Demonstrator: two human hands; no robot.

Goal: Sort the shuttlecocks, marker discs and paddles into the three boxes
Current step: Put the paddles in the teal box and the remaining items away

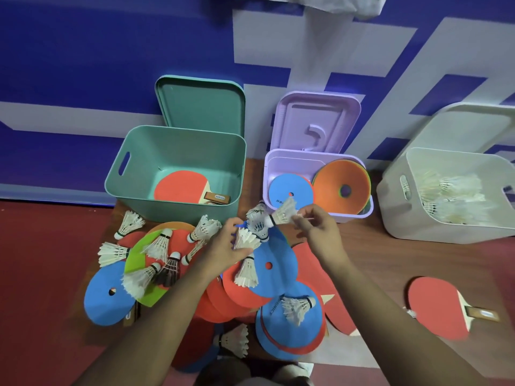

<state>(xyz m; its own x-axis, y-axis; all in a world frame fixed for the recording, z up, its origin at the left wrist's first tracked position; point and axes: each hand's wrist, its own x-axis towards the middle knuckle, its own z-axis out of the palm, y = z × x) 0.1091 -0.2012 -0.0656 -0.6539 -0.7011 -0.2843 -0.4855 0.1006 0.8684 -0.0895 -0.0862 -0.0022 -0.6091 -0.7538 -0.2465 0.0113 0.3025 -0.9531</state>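
A pile of white shuttlecocks (160, 243), blue, green and red marker discs (107, 298) and red paddles (437, 309) lies on the floor in front of me. My left hand (225, 247) grips a bunch of shuttlecocks (246, 238) above the pile. Just right of it, my right hand (315, 228) pinches one shuttlecock (284, 213) by its feathers. The green box (133, 162) holds a red paddle (181, 190). Blue and orange discs fill the purple box (281, 162). The white box (434, 224) on the right holds several shuttlecocks.
Each box has its lid leaning against the blue and white wall behind it. One dark-feathered shuttlecock (168, 270) lies among the white ones at the left. A wooden floor strip runs under the boxes, with red floor on either side.
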